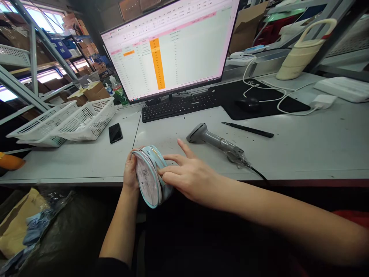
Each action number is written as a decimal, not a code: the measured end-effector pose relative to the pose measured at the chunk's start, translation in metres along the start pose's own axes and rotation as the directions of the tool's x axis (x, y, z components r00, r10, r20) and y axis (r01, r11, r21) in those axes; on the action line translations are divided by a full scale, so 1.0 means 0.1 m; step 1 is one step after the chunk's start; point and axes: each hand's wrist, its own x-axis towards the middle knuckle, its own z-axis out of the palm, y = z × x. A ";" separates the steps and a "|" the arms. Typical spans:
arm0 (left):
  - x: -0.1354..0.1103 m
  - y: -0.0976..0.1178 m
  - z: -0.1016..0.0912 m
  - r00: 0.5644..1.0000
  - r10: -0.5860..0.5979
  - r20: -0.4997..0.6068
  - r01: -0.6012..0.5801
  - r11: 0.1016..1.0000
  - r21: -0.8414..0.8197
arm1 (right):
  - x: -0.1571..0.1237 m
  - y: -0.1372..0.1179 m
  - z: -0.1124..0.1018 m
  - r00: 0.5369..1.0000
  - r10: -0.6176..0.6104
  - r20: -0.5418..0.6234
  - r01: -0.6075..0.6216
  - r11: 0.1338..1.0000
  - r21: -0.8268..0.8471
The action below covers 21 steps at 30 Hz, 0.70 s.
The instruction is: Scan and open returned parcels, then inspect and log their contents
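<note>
A round, drum-shaped pouch (146, 179) with light blue piping and a clear, printed front is held up at the desk's front edge, tilted on its side. My left hand (131, 173) grips it from the left, its fingers partly hidden behind the pouch. On the pouch's right side, my right hand (191, 175) has its lower fingers pinched together at the seam, while the upper fingers stretch away from it. What exactly the fingertips pinch is too small to make out. Beyond my right hand lies a grey barcode scanner (211, 138), its grip wrapped in clear plastic.
A keyboard (178, 106) sits below a monitor (173, 50) showing a spreadsheet. A black phone (115, 133) and white baskets (95, 119) are on the left. To the right are a black pen-like tool (250, 130), a mouse (248, 104), cables and a cream-coloured holder (300, 57).
</note>
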 end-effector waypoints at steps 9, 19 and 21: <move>0.00 -0.11 0.01 0.982 0.128 0.142 -0.165 0.942 0.292 | -0.08 0.24 0.09 0.978 0.123 -0.168 -0.120 0.992 0.029; -0.09 0.13 -0.05 0.839 0.093 0.536 -0.399 0.774 0.491 | 0.07 0.24 -0.15 0.991 -0.083 -0.100 0.101 0.978 0.184; -0.10 0.14 -0.04 0.867 0.093 0.489 -0.344 0.822 0.453 | 0.03 0.19 -0.16 0.961 -0.201 -0.192 0.211 0.977 0.030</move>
